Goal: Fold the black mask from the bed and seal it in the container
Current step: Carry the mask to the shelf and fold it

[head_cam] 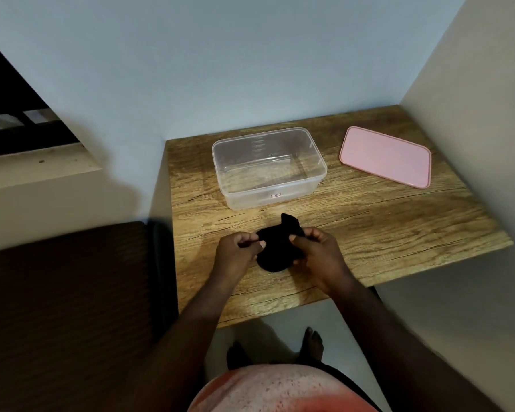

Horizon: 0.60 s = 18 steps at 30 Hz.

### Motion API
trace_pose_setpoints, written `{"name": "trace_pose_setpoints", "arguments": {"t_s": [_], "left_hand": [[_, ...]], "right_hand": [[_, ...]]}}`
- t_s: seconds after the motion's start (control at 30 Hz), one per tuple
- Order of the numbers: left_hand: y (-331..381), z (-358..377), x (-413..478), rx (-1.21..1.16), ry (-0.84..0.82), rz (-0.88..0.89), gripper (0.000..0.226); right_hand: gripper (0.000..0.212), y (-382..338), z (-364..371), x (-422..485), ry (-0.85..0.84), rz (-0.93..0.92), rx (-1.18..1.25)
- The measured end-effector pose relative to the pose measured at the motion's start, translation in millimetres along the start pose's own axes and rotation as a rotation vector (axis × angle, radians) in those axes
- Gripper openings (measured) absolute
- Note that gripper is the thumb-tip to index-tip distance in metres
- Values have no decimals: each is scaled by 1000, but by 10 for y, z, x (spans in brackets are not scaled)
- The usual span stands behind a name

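The black mask [275, 246] is bunched between both my hands, just above the wooden table [369, 221]. My left hand [235, 251] pinches its left edge with thumb and fingers. My right hand [318, 251] grips its right side, and one corner of the mask sticks up behind that hand. Beyond the mask stands the clear plastic container [268, 168], open and with nothing in it. Its pink lid [385, 156] lies flat on the table to the right, apart from the container.
The table sits in a corner, with walls behind it and on its right. A dark brown bed or cushion [63, 307] lies to the left of the table. My bare feet [280, 346] stand on the floor below the table's front edge.
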<state>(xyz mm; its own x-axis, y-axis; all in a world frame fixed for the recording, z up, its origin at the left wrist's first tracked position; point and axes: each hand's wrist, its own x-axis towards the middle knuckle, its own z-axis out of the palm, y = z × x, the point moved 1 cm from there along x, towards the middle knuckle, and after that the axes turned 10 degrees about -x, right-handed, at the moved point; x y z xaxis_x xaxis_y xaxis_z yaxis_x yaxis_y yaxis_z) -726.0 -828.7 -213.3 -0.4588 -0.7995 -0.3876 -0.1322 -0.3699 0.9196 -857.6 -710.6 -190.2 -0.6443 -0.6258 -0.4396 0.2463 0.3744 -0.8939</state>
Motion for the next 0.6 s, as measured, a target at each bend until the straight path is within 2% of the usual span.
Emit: {"name": "trace_pose_setpoints", "arguments": {"t_s": [0.1, 0.17, 0.37, 0.5, 0.53, 0.6], "left_hand": [[-3, -16, 17, 91, -12, 5, 12], [-7, -34, 28, 132, -9, 19, 10], [25, 72, 5, 443, 17, 230, 10], [49, 178, 76, 583, -8, 117, 42], [68, 186, 113, 607, -16, 72, 44], [115, 186, 193, 565, -46, -8, 30]], "right_hand": [[13, -44, -66, 30, -21, 55, 85], [3, -76, -117, 60, -40, 66, 143], [8, -142, -255, 139, 9, 73, 227], [5, -163, -351, 204, 75, 67, 218], [5, -172, -380, 222, 102, 68, 205], [6, -184, -447, 263, 146, 72, 161]]}}
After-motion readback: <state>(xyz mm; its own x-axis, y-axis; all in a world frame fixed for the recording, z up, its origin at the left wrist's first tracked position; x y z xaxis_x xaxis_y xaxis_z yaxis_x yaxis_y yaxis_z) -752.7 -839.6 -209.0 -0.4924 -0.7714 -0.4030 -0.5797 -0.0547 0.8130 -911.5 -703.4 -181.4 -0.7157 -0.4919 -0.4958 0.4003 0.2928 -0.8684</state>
